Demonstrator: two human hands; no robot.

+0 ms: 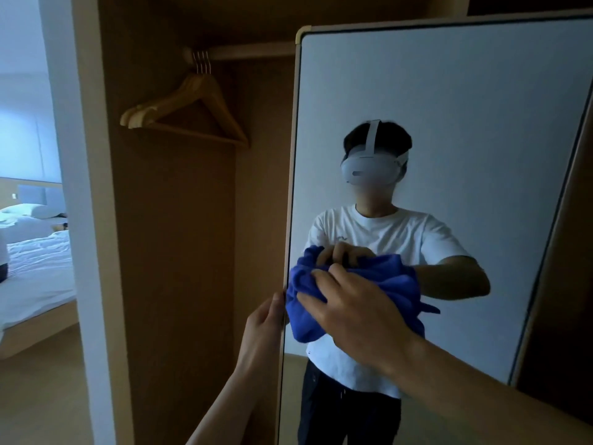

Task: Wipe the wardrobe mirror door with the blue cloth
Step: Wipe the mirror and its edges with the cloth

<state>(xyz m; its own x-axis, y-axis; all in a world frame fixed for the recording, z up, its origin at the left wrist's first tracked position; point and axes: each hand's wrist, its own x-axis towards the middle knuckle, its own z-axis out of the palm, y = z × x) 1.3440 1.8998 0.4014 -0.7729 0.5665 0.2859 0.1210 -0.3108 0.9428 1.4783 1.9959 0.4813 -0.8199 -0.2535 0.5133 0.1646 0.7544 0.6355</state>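
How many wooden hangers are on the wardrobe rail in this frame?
4, going by the hooks: the hangers hang bunched together at the left end of the rail, left of the mirror door. They overlap closely, so one may be hidden.

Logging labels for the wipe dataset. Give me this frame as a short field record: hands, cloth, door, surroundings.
right hand: grips the bunched blue cloth, pressing it on the glass
left hand: holds the mirror door by its left edge
cloth position: near the mirror's left edge
wardrobe: open, wooden hangers on the rail
background: bed at far left
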